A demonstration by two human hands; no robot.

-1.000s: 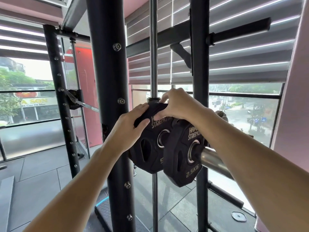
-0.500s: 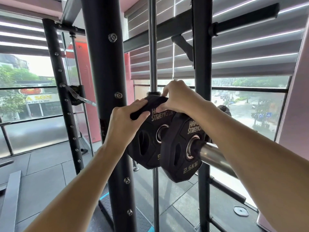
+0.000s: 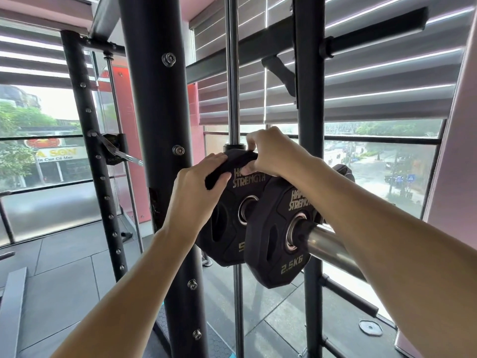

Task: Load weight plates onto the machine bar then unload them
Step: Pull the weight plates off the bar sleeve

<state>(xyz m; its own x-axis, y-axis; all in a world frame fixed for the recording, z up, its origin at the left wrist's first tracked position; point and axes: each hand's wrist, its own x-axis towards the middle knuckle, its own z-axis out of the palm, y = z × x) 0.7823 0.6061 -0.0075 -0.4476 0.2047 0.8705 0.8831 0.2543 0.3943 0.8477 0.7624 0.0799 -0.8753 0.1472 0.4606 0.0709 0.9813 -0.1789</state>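
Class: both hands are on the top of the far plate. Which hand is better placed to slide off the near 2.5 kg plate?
The right hand: its forearm already passes just above the near plate.

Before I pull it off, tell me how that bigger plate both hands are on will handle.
The bigger plate looks rigid, and probably heavy for its size. Its steel-ringed hole suggests it slides along the bar rather than lifting free. The left hand and right hand grip only its top rim, so it may swing once clear.
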